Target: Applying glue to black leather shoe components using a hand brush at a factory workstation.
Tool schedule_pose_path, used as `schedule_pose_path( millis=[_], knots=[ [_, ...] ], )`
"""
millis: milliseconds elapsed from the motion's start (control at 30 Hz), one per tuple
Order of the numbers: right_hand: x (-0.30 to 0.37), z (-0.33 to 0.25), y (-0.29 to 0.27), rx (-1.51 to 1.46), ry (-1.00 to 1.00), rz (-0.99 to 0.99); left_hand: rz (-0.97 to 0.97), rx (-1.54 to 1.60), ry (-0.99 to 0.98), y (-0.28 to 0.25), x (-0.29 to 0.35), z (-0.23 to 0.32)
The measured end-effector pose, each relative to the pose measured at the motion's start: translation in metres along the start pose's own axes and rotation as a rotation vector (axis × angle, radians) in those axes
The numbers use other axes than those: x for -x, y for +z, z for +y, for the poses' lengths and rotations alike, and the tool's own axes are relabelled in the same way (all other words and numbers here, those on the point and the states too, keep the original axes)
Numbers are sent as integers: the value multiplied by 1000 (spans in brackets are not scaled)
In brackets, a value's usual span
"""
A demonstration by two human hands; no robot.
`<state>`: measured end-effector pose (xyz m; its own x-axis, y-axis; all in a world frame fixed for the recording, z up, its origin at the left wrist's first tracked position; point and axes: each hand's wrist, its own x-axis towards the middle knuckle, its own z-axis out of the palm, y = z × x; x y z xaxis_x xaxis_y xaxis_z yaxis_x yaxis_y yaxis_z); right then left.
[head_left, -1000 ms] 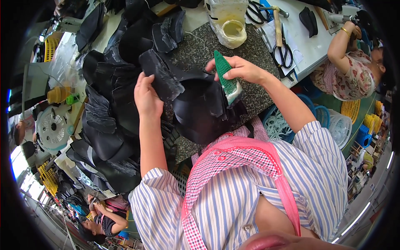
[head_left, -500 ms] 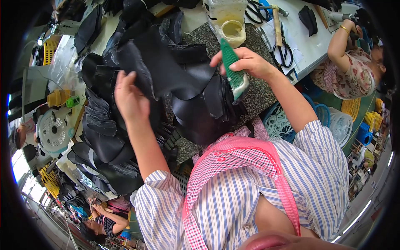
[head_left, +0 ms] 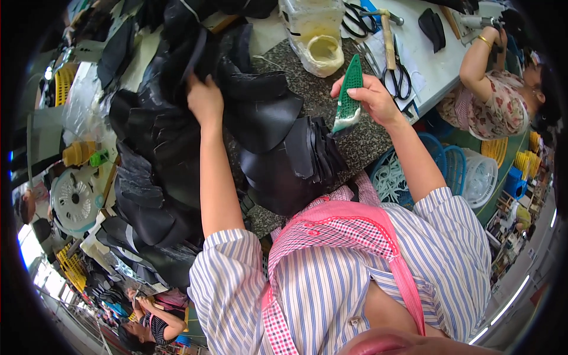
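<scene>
My right hand [head_left: 377,100] grips a green plastic glue spreader [head_left: 351,87], held upright with whitish glue along its lower end. It hovers over the speckled stone slab [head_left: 368,142]. Farther left, my left hand [head_left: 206,105] reaches into dark sheet pieces, its fingers closed at the edge of a black leather-like piece [head_left: 190,52]; the fingertips are partly lost against the black. Between my hands lie a curved black piece [head_left: 266,121] and a fanned stack of black pieces [head_left: 302,155]. A translucent glue container [head_left: 310,29] with a crusted round opening stands beyond the slab.
Scissors [head_left: 397,80] and a wooden-handled hammer [head_left: 387,38] lie at the far right. Blue baskets [head_left: 435,154] with pale strips stand beside the slab. Heaped black pieces [head_left: 145,207] and a white fan [head_left: 74,192] are leftward. Co-workers sit on both sides.
My left hand has moved away from me and slightly right, onto the far black pieces. The black piece has shifted away from the slab's middle. My right hand has drawn rightward with the spreader.
</scene>
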<state>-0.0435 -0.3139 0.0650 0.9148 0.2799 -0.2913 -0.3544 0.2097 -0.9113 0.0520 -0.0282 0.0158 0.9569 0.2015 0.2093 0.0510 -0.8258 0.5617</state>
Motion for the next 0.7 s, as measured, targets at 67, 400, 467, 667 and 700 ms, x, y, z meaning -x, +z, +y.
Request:
schedule_pose_path(
  millis=[67,400,467,667,700],
  knots=[
    [1,-6,-15,121,-67,74,174,14,177,-13,18,18],
    [-52,18,-32,1066,-573,612,-139,544,-683,43,88,56],
    [-50,0,-28,1184,-535,576,-50,389,-675,64,77,42],
    [-27,-13,-34,1100,-762,307,82,1177,-756,44,77,46],
    [-25,-6,-43,965,-661,201,62,1287,-798,17,75,65]
  ],
)
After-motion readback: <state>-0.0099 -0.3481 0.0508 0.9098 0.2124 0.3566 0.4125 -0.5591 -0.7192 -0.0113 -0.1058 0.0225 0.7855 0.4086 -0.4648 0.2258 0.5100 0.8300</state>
